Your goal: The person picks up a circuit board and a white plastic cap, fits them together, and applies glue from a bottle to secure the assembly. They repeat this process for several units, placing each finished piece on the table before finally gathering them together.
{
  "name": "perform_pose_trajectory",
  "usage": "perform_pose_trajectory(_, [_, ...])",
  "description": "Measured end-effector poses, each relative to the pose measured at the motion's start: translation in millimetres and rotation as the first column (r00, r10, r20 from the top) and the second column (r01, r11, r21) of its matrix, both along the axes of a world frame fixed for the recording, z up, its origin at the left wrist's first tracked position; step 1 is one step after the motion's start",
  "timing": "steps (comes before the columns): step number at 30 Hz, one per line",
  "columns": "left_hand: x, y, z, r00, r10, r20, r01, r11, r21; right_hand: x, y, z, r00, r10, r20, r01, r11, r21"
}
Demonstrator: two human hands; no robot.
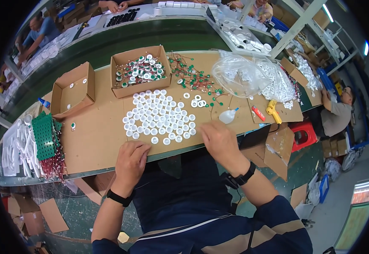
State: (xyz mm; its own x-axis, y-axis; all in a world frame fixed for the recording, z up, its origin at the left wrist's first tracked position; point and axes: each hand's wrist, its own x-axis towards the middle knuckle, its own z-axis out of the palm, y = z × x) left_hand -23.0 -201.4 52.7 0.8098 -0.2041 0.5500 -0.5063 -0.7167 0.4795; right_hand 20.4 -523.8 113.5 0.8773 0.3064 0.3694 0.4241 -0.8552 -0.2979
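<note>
Many small round white caps (159,112) lie spread over the cardboard-covered bench in front of me. My left hand (132,160) rests at the bench's near edge, just below the caps, its fingers curled and pressed together. To the right of the caps is my right hand (219,137), also with curled fingers; whatever either hand pinches, if anything, is hidden. Several white rings (198,101) lie beyond the caps. Green discs with red wires (193,78) are heaped farther back. A clear squeeze bottle (227,116) with a blue tip lies just past my right hand.
A cardboard box (116,86) holds white-and-green wired parts; a shallower box (57,100) stands left of it. Green perforated panels (47,137) are stacked at the left. Plastic bags (239,76), a red tube (258,113) and a yellow tool (273,111) lie right. Other people work around the bench.
</note>
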Motion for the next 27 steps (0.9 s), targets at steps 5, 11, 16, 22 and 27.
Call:
perform_pose_trajectory(5, [1.4,0.2,-2.5,0.999,0.032,0.018,-0.033,0.999,0.022,62.8,4.4,-4.9,0.982,-0.052,0.183,0.108,0.943,-0.313])
perform_pose_trajectory(11, [-4.8,0.5,-0.7,1.000,0.028,0.007,-0.028,0.999,-0.029,82.2,15.5,-30.0,0.960,-0.267,0.088,0.279,0.861,-0.426])
perform_pose_trajectory(16, [-3.8,-0.7,1.3,0.999,0.033,-0.031,-0.034,0.999,-0.041,91.9,11.0,-30.5,0.949,-0.312,0.051,0.303,0.849,-0.434])
perform_pose_trajectory(22, [1.7,-1.2,-2.0,0.999,0.025,-0.033,-0.025,0.999,-0.019,106.4,5.7,-33.4,0.947,-0.320,0.027,0.301,0.852,-0.428])
perform_pose_trajectory(27, [2.8,-4.1,2.0,0.999,0.031,-0.010,-0.031,0.999,-0.035,104.9,10.1,-29.3,0.945,-0.325,0.029,0.305,0.847,-0.435])
